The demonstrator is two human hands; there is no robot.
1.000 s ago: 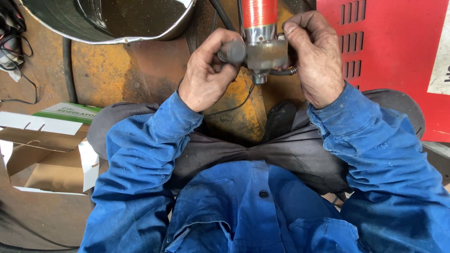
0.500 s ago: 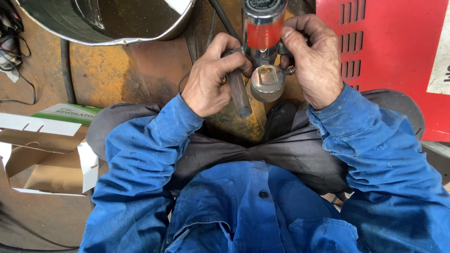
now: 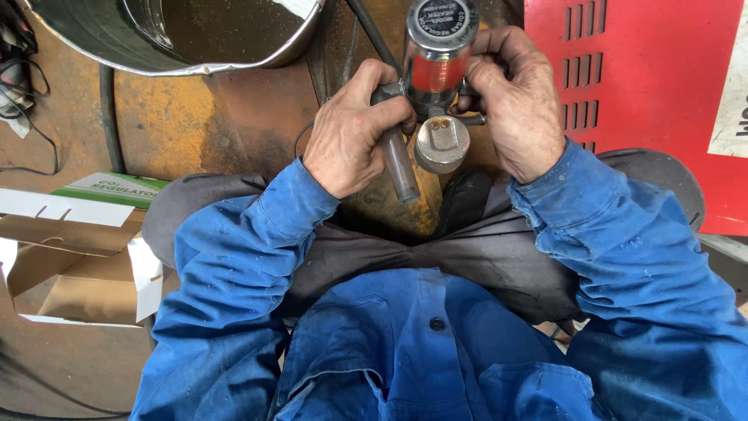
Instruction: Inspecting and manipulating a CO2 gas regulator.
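Note:
I look down at my lap in a blue work jacket. Both hands hold a metal gas regulator with a red band and a round dial cap on top. My left hand grips a grey metal stem that points down toward me from the regulator's side. My right hand wraps the right side of the regulator's body. A round silver fitting hangs under it, between the two hands.
An open cardboard box lies at my left. A large metal tub stands at the top left on the rusty orange floor. A red metal machine case with vent slots fills the top right. Dark cables run along the floor.
The regulator has been tilted up toward me, so its round top cap now faces the camera. My left hand has shifted its grip and the grey stem now sticks out below it.

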